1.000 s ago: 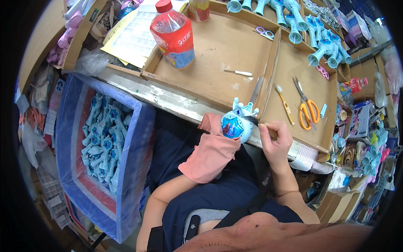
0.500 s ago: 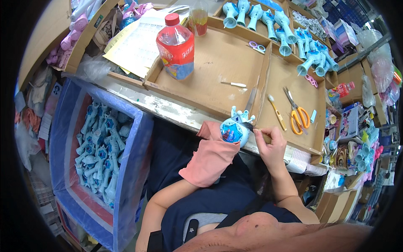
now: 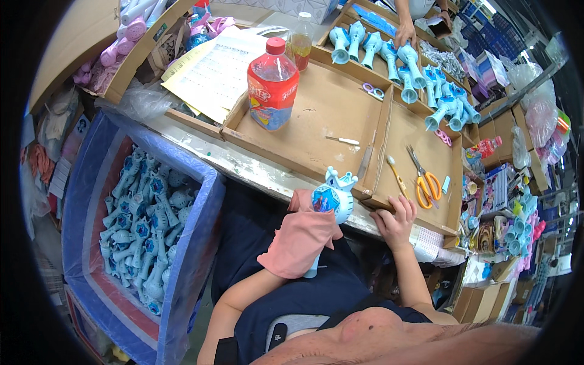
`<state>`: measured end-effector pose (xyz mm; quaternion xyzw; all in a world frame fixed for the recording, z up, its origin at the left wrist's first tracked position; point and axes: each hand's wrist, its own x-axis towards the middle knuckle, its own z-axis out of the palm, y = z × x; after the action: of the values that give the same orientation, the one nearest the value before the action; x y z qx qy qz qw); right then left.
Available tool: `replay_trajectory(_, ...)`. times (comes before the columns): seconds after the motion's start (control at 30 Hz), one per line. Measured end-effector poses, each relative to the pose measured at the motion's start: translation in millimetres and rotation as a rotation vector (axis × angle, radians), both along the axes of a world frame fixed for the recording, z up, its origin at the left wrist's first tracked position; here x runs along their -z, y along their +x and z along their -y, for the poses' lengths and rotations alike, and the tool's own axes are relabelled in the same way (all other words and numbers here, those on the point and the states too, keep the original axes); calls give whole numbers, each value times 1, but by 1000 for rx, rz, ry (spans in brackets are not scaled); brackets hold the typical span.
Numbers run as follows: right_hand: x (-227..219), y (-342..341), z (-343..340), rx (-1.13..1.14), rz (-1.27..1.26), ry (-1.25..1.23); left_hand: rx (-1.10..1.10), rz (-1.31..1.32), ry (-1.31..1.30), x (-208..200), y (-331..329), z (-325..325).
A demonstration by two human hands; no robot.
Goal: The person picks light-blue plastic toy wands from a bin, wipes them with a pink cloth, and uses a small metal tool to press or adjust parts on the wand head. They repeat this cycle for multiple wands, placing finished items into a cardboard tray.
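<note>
Left hand (image 3: 299, 242), wrapped in one pink cloth (image 3: 291, 255), grips one blue toy wand (image 3: 342, 205). Right hand (image 3: 396, 224), fingers parted, at cardboard tray (image 3: 437, 227) edge. Nearby: one brush (image 3: 397, 176), one orange-handled scissors (image 3: 422, 173).

A pink cloth (image 3: 301, 240) hides your left hand's fingers and part of the blue toy (image 3: 342, 205). The top edge cuts off a co-worker's arm (image 3: 403, 11).
</note>
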<state>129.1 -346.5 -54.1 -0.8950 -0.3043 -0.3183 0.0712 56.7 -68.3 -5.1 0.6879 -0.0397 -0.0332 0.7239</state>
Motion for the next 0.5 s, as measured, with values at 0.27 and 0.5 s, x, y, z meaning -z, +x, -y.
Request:
replay_trajectory(0.27,-18,-8,-83,-239,-387,421,17,-221,-141,-18,-5,0)
replay_trajectory(0.5,-27,-41,-114,-588,-999,707,-358,41,-498,-8,-3,-17)
